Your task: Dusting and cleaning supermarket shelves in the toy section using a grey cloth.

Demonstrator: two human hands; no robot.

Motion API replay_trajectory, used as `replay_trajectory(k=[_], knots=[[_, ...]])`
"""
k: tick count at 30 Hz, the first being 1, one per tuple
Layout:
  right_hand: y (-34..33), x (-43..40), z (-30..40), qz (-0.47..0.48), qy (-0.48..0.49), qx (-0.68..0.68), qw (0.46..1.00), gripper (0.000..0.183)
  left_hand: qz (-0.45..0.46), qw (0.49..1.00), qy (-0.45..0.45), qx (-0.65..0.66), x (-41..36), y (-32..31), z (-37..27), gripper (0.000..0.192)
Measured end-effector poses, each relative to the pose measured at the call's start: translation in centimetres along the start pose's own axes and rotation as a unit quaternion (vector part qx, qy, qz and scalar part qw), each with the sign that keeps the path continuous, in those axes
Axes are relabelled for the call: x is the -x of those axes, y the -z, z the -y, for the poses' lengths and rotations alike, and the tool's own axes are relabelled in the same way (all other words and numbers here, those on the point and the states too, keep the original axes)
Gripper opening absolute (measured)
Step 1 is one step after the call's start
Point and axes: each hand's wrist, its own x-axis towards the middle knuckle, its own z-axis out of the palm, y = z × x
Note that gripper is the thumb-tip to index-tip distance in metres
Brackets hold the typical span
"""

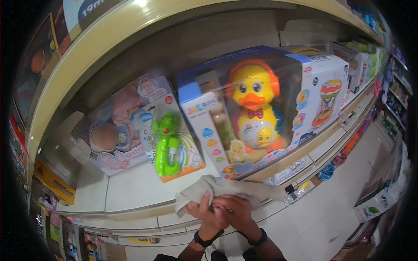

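Note:
A light grey cloth point(225, 186) is bunched in both my hands at the front edge of a white shelf point(130, 192), one end trailing off to the right. My left hand point(209, 213) grips its left part, thumb raised. My right hand point(241, 206) is closed on the cloth close against the left, and the fingertips meet. Just beyond stands a windowed box with a yellow toy duck point(254, 107) wearing orange headphones. Left of it, a green animal-shaped plastic toy point(166, 146) on a printed card leans against a boxed baby doll point(125, 130).
More toy boxes point(357, 63) line the shelf to the right. A yellow box point(55, 182) sits at the left end. Lower shelves hold packaged goods, including a blue ball point(325, 172). Tiled floor point(329, 208) and another stocked display point(378, 204) lie at the right.

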Motion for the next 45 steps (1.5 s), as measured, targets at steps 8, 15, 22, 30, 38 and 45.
replay_trajectory(k=[8,15,22,30,38,45], knots=[[0.8,-0.3,-0.4,0.042,-0.082,-0.078,0.993,0.014,-0.112,0.987,-0.046,-0.109,2.1,-3.3,1.5,0.046],[0.8,0.3,-1.8,0.012,0.047,0.047,0.998,0.012,-0.075,0.98,-0.09,-0.161,2.5,-2.7,1.8,0.048],[3.6,-1.4,-2.4,0.027,0.289,0.303,0.908,0.025,-0.072,0.99,-0.052,-0.114,-1.6,-1.4,0.1,0.051],[6.1,-4.8,-1.7,-0.136,0.162,0.373,0.903,0.064,-0.029,0.999,-0.026,-0.035,-4.6,-0.1,-1.6,0.045],[6.8,-5.4,-1.8,-0.052,0.173,0.511,0.84,0.061,-0.059,0.994,-0.077,-0.055,-4.7,-0.3,-0.7,0.049],[9.3,-7.9,0.3,0.085,0.062,0.551,0.828,0.065,0.006,0.995,-0.062,-0.082,-5.0,-0.3,-1.6,0.053]])
